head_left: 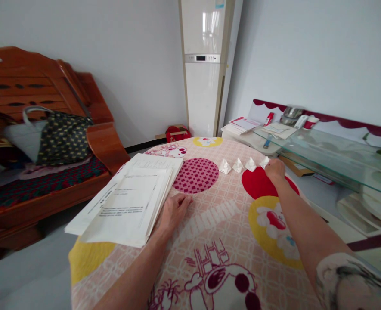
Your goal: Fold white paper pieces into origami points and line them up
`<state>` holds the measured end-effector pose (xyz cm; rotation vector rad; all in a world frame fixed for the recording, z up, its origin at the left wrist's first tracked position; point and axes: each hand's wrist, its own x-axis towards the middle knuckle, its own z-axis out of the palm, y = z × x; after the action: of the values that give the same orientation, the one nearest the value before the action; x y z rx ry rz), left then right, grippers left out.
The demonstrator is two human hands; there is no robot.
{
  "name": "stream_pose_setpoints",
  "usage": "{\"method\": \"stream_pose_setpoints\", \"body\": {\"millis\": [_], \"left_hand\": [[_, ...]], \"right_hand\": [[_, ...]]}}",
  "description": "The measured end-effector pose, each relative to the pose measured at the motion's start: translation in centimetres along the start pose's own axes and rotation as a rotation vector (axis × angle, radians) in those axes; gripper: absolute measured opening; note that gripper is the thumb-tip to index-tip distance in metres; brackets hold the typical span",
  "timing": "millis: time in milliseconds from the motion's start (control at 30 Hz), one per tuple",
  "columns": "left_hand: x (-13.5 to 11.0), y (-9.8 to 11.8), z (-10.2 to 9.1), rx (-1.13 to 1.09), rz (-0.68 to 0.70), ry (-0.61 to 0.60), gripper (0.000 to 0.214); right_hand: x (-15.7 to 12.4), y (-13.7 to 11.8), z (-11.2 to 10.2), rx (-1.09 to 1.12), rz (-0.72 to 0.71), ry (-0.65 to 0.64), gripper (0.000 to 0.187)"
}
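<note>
A round table (209, 224) with a pink cartoon-print cloth fills the middle of the view. My left hand (174, 211) lies flat with fingers stretched, touching the right edge of a stack of printed white sheets (128, 202). My right hand (274, 169) reaches far across the table, fingers curled down onto the rightmost folded paper piece (264, 162). A row of three more small white folded paper pyramids (237, 165) stands to its left.
A wooden bench (48, 142) with a dark patterned bag (61, 137) stands at left. A tall white air conditioner (205, 64) is in the corner behind. A glass-topped side table (322, 146) with papers and small items runs along the right.
</note>
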<state>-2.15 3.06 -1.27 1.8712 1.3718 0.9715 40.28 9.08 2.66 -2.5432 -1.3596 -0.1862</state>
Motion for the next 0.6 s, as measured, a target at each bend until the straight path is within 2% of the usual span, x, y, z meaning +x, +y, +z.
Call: {"method": "stream_pose_setpoints", "body": {"millis": [200, 367, 500, 567, 600], "left_hand": [[0.0, -0.2, 0.0, 0.024, 0.001, -0.002, 0.039], [0.0, -0.1, 0.0, 0.015, -0.002, -0.002, 0.039], [0.0, -0.1, 0.1, 0.028, -0.003, -0.011, 0.039], [0.0, -0.1, 0.1, 0.042, 0.004, -0.008, 0.038], [0.1, -0.2, 0.1, 0.047, 0.007, -0.005, 0.037]], "right_hand": [[0.2, -0.3, -0.1, 0.013, -0.020, -0.003, 0.036], [-0.6, -1.1, -0.7, 0.053, -0.004, 0.026, 0.029], [-4.3, -3.0, -1.4, 0.133, -0.038, 0.136, 0.031], [-7.7, -4.7, -1.8, 0.331, -0.141, 0.285, 0.030], [-9.6, -5.7, -2.0, 0.434, -0.225, 0.304, 0.029]]}}
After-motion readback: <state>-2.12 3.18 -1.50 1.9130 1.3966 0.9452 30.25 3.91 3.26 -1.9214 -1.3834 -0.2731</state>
